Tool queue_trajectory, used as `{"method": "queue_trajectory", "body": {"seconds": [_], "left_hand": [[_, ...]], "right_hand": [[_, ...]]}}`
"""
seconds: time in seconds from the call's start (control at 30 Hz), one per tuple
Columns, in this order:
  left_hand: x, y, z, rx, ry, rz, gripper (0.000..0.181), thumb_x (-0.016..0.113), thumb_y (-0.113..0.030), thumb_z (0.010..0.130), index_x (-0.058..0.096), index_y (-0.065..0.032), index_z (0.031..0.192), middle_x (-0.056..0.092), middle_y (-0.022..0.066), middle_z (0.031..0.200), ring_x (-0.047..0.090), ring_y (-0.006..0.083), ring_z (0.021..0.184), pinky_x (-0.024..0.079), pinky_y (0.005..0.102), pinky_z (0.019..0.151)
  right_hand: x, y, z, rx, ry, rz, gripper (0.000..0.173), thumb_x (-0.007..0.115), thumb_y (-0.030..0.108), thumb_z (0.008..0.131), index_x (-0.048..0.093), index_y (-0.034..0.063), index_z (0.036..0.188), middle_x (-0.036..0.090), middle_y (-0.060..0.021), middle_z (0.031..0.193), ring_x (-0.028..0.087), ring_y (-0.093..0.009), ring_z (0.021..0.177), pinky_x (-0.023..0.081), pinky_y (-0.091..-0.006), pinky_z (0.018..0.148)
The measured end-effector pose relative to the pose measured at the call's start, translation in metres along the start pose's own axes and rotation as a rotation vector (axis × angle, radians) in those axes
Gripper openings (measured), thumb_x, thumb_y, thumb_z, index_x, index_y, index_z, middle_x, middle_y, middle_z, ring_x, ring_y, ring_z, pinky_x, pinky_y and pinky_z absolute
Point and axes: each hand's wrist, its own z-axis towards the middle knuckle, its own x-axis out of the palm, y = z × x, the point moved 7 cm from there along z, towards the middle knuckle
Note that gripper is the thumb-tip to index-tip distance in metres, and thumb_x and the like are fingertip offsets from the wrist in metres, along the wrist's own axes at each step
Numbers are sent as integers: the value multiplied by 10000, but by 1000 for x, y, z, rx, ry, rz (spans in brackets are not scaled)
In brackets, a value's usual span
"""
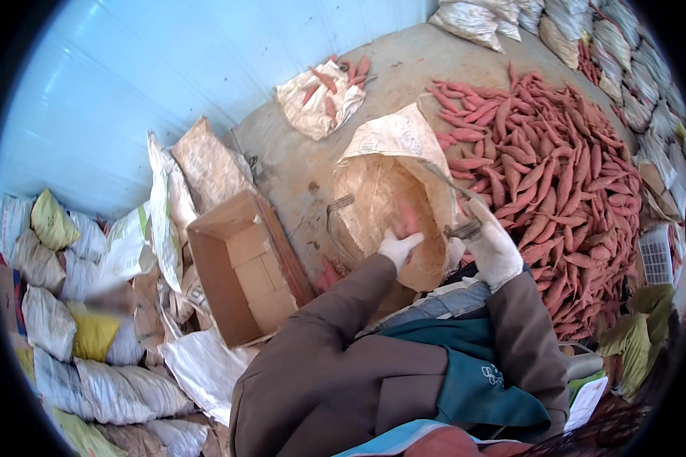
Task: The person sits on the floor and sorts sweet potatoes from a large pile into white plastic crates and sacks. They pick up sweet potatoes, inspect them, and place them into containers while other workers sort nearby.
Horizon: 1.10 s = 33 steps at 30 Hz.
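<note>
A large woven sack (397, 134) stands before me with its mouth gaping, its inside dusty and tan. My left hand (399, 249), in a white glove, reaches into the mouth. Between its thumb and fingers is a blurred reddish sweet potato (405, 218). At the sack's right rim, my gloved right hand (494, 245) grips the edge beside a dark strap handle (466, 230). Another strap handle (340, 203) loops out on the left side. The bottom of the sack is partly hidden by my left hand and sleeve.
A big heap of sweet potatoes (560, 188) covers the floor to the right. On the left stands an open cardboard box (251, 268). Farther off, a flattened sack (314, 111) has several sweet potatoes on it. Filled sacks (623, 51) line the far right; more sacks (48, 323) lie left.
</note>
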Motion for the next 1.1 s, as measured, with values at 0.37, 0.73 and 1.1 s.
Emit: {"method": "queue_trajectory", "body": {"seconds": [0.37, 0.73, 1.1], "left_hand": [[-178, 110, -66, 55, -871, 203, 478, 638, -90, 833, 443, -23, 1264, 544, 158, 1158, 580, 270, 1069, 465, 371, 943], [-192, 204, -53, -790, -572, 664, 935, 797, -300, 649, 322, -41, 1411, 434, 247, 1388, 475, 400, 1260, 406, 422, 1055], [-169, 206, -47, -794, -661, 469, 1053, 816, -345, 625, 233, -54, 1452, 412, 247, 1418, 463, 399, 1274, 417, 429, 1044]], "right_hand": [[7, 7, 14, -71, -73, -38, 806, 660, 316, 877, 252, -35, 1476, 390, -188, 1460, 408, -292, 1325, 341, -437, 1066], [4, -1, 23, -56, -62, -78, 821, 661, 285, 883, 207, -30, 1491, 343, -179, 1487, 398, -319, 1333, 394, -502, 1019], [6, -3, 25, -7, -71, -72, 833, 657, 275, 894, 175, -37, 1498, 281, -154, 1525, 358, -307, 1365, 393, -501, 1033]]}}
